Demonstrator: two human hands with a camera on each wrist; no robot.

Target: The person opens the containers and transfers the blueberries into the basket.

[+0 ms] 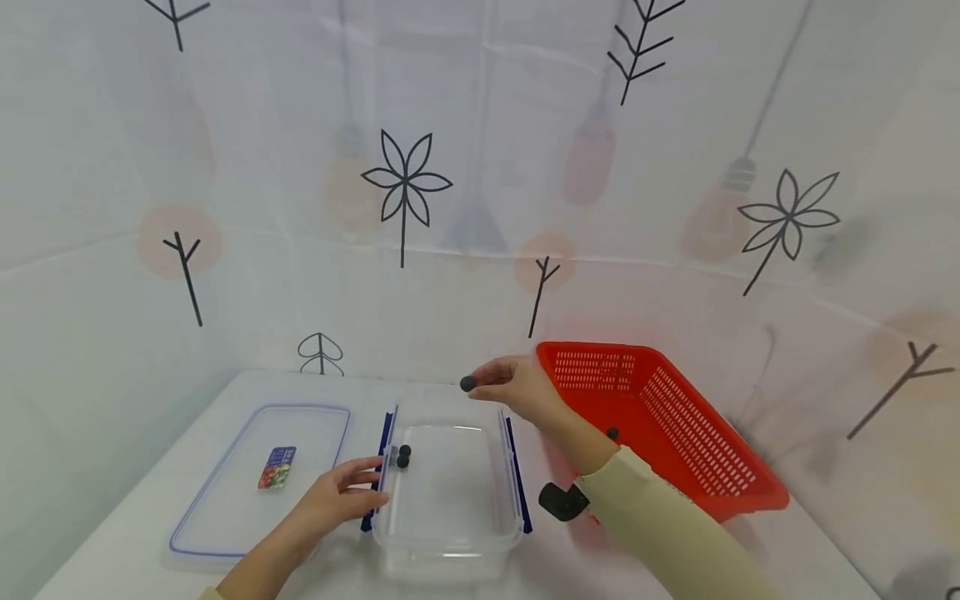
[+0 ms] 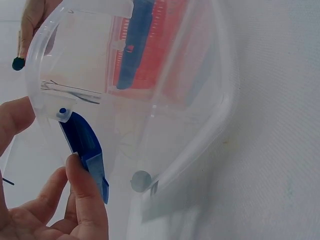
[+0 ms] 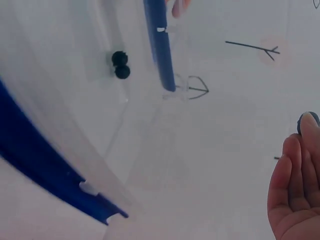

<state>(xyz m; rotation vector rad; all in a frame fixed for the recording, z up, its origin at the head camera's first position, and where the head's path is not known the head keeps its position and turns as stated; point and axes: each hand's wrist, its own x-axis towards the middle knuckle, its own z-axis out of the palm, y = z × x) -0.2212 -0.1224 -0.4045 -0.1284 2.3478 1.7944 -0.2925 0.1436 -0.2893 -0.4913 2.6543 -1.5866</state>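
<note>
My right hand (image 1: 517,387) pinches a small dark ball (image 1: 468,383) between thumb and fingers, above the far end of a clear plastic box (image 1: 447,546). Two more dark balls (image 3: 120,65) lie touching each other inside, along the box's left side. The box has no lid on, and blue latches (image 1: 517,479) hang along both long sides. On the left side, my left hand (image 1: 337,493) holds the box. In the left wrist view its thumb is at the rim and its fingertips touch a blue latch (image 2: 87,150).
A red slotted basket (image 1: 705,433) stands to the right, with a dark ball (image 1: 612,433) visible in it beside my forearm. To the left, a clear lid (image 1: 225,500) with a blue edge and a printed label (image 1: 277,467) lies flat. A patterned white cloth (image 1: 480,208) hangs behind.
</note>
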